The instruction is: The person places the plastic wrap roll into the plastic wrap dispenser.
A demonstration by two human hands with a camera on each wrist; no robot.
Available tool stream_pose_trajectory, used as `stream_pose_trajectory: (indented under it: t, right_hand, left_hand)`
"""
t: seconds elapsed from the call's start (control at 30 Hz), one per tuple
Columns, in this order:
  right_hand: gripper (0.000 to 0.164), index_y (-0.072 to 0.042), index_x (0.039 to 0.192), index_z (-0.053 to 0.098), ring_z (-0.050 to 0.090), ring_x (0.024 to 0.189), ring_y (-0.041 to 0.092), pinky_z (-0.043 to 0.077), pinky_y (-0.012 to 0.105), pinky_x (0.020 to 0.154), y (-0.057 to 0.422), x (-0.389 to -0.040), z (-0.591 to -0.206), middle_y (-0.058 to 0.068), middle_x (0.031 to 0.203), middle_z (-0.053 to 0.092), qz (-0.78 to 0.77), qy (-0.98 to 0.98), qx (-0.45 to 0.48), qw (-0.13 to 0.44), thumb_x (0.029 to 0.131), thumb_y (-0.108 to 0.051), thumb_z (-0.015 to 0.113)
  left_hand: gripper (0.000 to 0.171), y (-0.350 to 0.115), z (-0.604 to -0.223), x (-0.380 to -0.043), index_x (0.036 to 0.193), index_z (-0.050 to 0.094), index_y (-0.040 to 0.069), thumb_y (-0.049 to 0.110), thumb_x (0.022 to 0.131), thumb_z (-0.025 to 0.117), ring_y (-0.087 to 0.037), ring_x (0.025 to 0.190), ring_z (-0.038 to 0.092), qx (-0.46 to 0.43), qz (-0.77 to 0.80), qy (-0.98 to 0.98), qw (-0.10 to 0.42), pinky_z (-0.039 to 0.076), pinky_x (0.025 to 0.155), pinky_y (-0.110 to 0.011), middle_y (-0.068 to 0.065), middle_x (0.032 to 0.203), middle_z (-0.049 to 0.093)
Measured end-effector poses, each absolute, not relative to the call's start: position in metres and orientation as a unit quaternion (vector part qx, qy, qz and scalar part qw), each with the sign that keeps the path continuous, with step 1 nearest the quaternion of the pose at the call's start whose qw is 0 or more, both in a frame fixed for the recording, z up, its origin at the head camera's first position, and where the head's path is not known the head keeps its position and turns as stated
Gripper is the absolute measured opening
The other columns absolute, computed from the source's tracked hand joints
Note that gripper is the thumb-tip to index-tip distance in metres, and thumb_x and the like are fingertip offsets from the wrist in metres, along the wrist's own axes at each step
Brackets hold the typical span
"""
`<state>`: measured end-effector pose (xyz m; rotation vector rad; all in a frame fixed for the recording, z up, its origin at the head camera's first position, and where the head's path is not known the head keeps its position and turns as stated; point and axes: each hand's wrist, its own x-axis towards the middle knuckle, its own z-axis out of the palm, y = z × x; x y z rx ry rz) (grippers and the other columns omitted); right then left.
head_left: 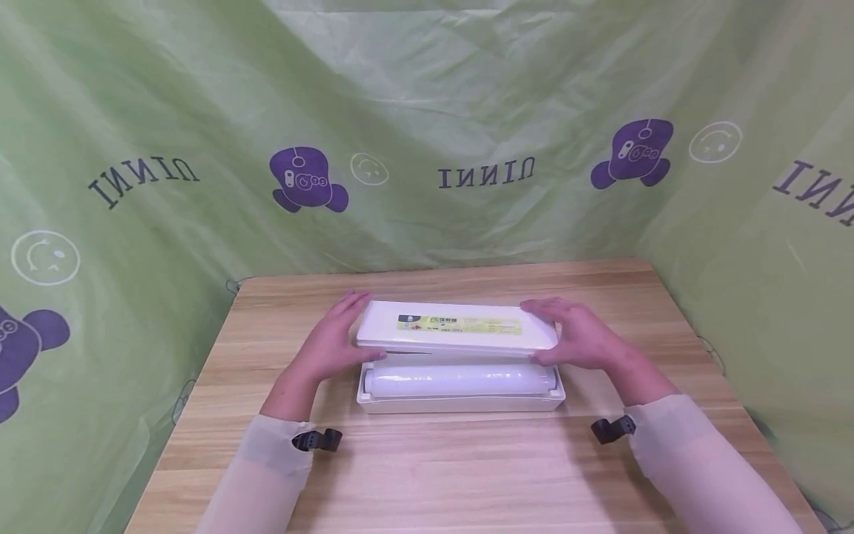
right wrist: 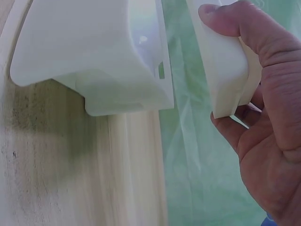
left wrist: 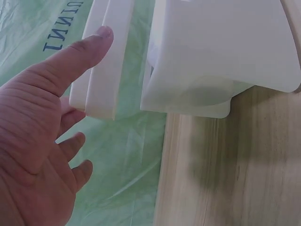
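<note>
A white lid [head_left: 460,341] with a yellow-green label is held by its two ends above a white cling film dispenser box [head_left: 460,405]. My left hand [head_left: 333,337] grips the lid's left end, thumb on the near side and fingers beyond; the left wrist view shows this thumb [left wrist: 89,49] across the lid's edge. At the other end my right hand [head_left: 577,334] grips the lid the same way. A gap parts the lid [right wrist: 223,66] from the box [right wrist: 117,84] in the right wrist view. Inside the box lies a shiny wrapped roll of film [head_left: 460,380].
The box stands on a wood-grain table [head_left: 454,475]. Green printed cloth [head_left: 427,89] hangs behind the table and along both sides. A black wrist camera [head_left: 327,440] sits at the left sleeve and another black camera [head_left: 612,429] at the right.
</note>
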<state>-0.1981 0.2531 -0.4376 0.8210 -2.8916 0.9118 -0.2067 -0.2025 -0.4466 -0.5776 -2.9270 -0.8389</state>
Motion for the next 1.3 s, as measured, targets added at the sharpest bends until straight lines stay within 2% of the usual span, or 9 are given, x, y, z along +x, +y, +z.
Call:
stream_pose_trajectory:
  t: [0.23, 0.47, 0.6, 0.8, 1.03, 1.3]
  right_hand:
    - [0.091, -0.016, 0.143, 0.053, 0.047, 0.130, 0.033, 0.038, 0.056, 0.106, 0.249, -0.194, -0.434, 0.009, 0.141, 0.054, 0.287, -0.918, 0.274, -0.002, 0.064, -0.041, 0.091]
    - [0.091, -0.016, 0.142, 0.054, 0.048, 0.129, 0.032, 0.039, 0.056, 0.105, 0.248, -0.191, -0.432, 0.008, 0.140, 0.055, 0.287, -0.914, 0.286, 0.008, 0.062, -0.040, 0.092]
    - [0.090, -0.015, 0.142, 0.054, 0.048, 0.130, 0.032, 0.039, 0.056, 0.105, 0.248, -0.189, -0.431, 0.007, 0.140, 0.055, 0.289, -0.912, 0.291, 0.008, 0.063, -0.041, 0.091]
    - [0.090, -0.013, 0.141, 0.054, 0.048, 0.130, 0.031, 0.039, 0.055, 0.105, 0.247, -0.188, -0.434, 0.008, 0.140, 0.055, 0.293, -0.910, 0.294, 0.004, 0.064, -0.042, 0.091]
    - [0.092, -0.014, 0.143, 0.052, 0.047, 0.130, 0.033, 0.038, 0.055, 0.106, 0.249, -0.186, -0.439, 0.010, 0.141, 0.054, 0.297, -0.906, 0.301, 0.001, 0.064, -0.043, 0.090]
    - [0.091, -0.020, 0.143, 0.052, 0.048, 0.129, 0.033, 0.040, 0.056, 0.103, 0.253, -0.182, -0.443, 0.008, 0.142, 0.053, 0.298, -0.911, 0.285, -0.012, 0.065, -0.047, 0.090]
  left_hand:
    - [0.116, -0.201, -0.446, -0.207, 0.155, 0.032, 0.019, 0.060, 0.061, 0.087, -0.024, 0.149, 0.013, -0.197, -0.255, -0.947, 0.012, 0.023, 0.115, -0.051, 0.003, 0.160, 0.024]
    - [0.119, -0.201, -0.444, -0.207, 0.153, 0.035, 0.017, 0.063, 0.057, 0.087, -0.026, 0.148, 0.016, -0.208, -0.250, -0.946, -0.007, 0.025, 0.114, -0.053, 0.000, 0.159, 0.027]
    - [0.120, -0.201, -0.445, -0.206, 0.153, 0.036, 0.014, 0.066, 0.057, 0.085, -0.028, 0.146, 0.023, -0.208, -0.238, -0.949, -0.018, 0.027, 0.114, -0.051, -0.005, 0.158, 0.030]
    - [0.110, -0.201, -0.447, -0.202, 0.147, 0.045, 0.011, 0.063, 0.059, 0.086, -0.030, 0.139, 0.037, -0.213, -0.234, -0.949, -0.010, 0.032, 0.112, -0.049, -0.008, 0.153, 0.039]
    - [0.108, -0.200, -0.445, -0.196, 0.145, 0.048, 0.011, 0.067, 0.059, 0.084, -0.031, 0.135, 0.042, -0.213, -0.234, -0.949, -0.007, 0.034, 0.111, -0.049, -0.009, 0.149, 0.045]
    - [0.109, -0.198, -0.447, -0.190, 0.144, 0.050, 0.015, 0.071, 0.056, 0.083, -0.029, 0.135, 0.042, -0.198, -0.234, -0.952, -0.018, 0.035, 0.110, -0.049, -0.005, 0.148, 0.046]
